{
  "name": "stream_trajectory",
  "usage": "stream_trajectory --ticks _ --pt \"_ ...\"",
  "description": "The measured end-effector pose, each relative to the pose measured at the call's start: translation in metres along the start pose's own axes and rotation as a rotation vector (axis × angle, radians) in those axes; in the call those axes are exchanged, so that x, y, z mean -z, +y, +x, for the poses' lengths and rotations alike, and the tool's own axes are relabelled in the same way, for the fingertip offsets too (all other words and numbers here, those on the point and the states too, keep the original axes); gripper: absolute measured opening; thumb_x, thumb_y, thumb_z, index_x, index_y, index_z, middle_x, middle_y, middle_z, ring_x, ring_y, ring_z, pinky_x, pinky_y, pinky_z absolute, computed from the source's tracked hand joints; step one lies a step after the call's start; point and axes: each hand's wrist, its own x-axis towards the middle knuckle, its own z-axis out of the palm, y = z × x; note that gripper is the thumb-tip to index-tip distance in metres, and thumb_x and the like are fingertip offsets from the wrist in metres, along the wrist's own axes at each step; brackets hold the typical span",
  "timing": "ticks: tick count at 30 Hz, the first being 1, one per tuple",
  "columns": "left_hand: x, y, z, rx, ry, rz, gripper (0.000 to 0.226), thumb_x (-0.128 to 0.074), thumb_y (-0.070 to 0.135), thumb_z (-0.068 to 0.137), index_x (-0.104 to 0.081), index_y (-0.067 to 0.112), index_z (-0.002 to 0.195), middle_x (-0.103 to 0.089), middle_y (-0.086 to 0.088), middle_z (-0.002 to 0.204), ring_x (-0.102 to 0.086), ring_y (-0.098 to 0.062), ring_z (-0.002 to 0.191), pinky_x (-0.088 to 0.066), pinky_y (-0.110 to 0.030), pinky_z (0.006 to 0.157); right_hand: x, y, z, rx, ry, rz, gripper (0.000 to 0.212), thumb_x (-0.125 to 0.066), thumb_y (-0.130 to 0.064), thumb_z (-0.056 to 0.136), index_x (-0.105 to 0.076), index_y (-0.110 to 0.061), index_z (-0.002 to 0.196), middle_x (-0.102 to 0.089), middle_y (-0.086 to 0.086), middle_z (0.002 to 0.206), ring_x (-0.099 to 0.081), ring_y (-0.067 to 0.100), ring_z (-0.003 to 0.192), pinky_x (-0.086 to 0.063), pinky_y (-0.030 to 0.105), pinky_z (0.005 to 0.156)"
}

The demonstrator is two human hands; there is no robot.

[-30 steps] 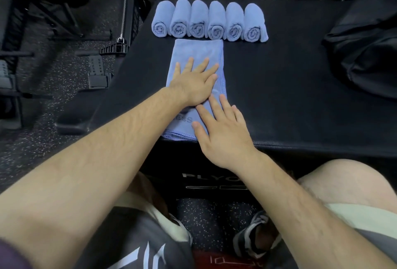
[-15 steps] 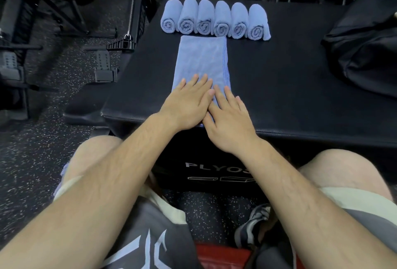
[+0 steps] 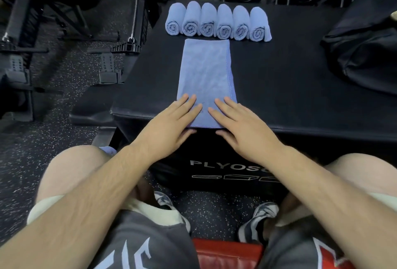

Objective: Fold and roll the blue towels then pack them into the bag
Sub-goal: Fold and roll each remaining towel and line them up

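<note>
Resting flat with straight fingers, the left hand and right hand press the near end of the folded blue cloth towel. It lies lengthwise on the black padded bench, just before six rolled blue towels; a black fabric bag sits far right.

The scene is dim, lit softly from above, with no hard shadows. The hands, left and right, are evenly lit and fairly sharp. Just beyond them the towel shows its weave and stitching clearly. A dull sheen lies on the box edge beside the hands. Wide-angle distortion bends the frame edges, stretching the forearms below the hands. Far left of the hands the equipment is dark and slightly smeared.
</note>
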Motion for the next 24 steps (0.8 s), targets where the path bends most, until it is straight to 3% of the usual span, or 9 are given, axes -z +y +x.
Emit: stream_trajectory --ticks 2,4,7,10,15,18,21,24 --pt "0.0 -0.002 -0.006 -0.034 0.105 -0.043 0.053 -0.067 0.006 0.094 -0.052 0.0 0.144 -0.047 -0.018 0.153 -0.041 -0.035 0.144 -0.031 -0.041 0.119 0.003 0.01 0.0 0.093 0.02 -0.051 0.054 -0.062 -0.031 0.098 -0.052 -0.013 0.148 -0.047 0.013 0.154 -0.044 0.034 0.143 -0.042 0.047 0.115" --pt "0.001 -0.003 -0.011 -0.04 0.185 -0.063 0.048 -0.072 -0.003 0.089 -0.061 0.0 0.136 -0.057 -0.015 0.144 -0.05 -0.033 0.137 -0.039 -0.041 0.114 0.004 0.019 -0.002 0.136 0.077 -0.025 0.049 -0.064 -0.03 0.097 -0.058 -0.014 0.143 -0.053 0.012 0.15 -0.049 0.033 0.139 -0.046 0.044 0.111" --pt "0.005 -0.002 -0.014 -0.03 0.269 -0.078 0.036 -0.072 0.0 0.089 -0.07 0.003 0.125 -0.066 -0.011 0.13 -0.06 -0.028 0.124 -0.054 -0.041 0.1 0.001 0.017 -0.008 0.064 0.188 0.157 0.038 -0.07 -0.022 0.095 -0.067 -0.016 0.132 -0.059 0.009 0.136 -0.053 0.031 0.126 -0.055 0.047 0.094" --pt "0.009 -0.001 -0.014 0.03 0.287 -0.105 0.028 -0.064 0.011 0.095 -0.072 0.007 0.121 -0.067 -0.008 0.124 -0.059 -0.021 0.115 -0.058 -0.036 0.09 0.003 0.014 -0.004 0.021 0.184 0.234 0.031 -0.069 -0.015 0.093 -0.071 -0.017 0.124 -0.057 0.0 0.117 -0.048 0.024 0.112 -0.052 0.045 0.079" --pt "0.017 -0.004 -0.016 0.081 0.207 -0.166 0.029 -0.056 0.032 0.096 -0.073 0.017 0.113 -0.069 0.001 0.124 -0.062 -0.017 0.12 -0.056 -0.039 0.095 0.02 0.022 -0.008 -0.014 0.106 0.279 0.026 -0.064 -0.022 0.099 -0.071 -0.023 0.124 -0.065 -0.013 0.115 -0.055 0.011 0.113 -0.049 0.031 0.094" --pt "0.02 -0.008 -0.014 0.138 0.196 -0.304 0.023 -0.066 0.031 0.093 -0.077 0.015 0.106 -0.07 0.005 0.117 -0.063 -0.014 0.118 -0.05 -0.035 0.101 0.029 0.023 -0.008 -0.094 0.089 0.303 0.019 -0.062 -0.024 0.1 -0.07 -0.024 0.118 -0.069 -0.015 0.112 -0.06 0.007 0.108 -0.048 0.028 0.093" --pt "0.026 -0.01 -0.01 0.186 0.187 -0.344 0.017 -0.07 0.026 0.095 -0.079 0.017 0.106 -0.066 0.009 0.104 -0.062 -0.014 0.102 -0.047 -0.026 0.092 0.031 0.02 -0.006 -0.142 0.1 0.337 0.015 -0.06 -0.026 0.101 -0.069 -0.025 0.113 -0.069 -0.016 0.107 -0.06 0.005 0.102 -0.047 0.024 0.091" --pt "0.028 -0.01 -0.005 0.231 0.185 -0.355 0.02 -0.069 0.02 0.096 -0.078 0.019 0.114 -0.064 0.009 0.099 -0.061 -0.014 0.096 -0.049 -0.028 0.086 0.032 0.02 -0.004 -0.192 0.104 0.391 0.015 -0.058 -0.03 0.102 -0.068 -0.029 0.113 -0.068 -0.019 0.105 -0.059 0.002 0.1 -0.043 0.014 0.09"
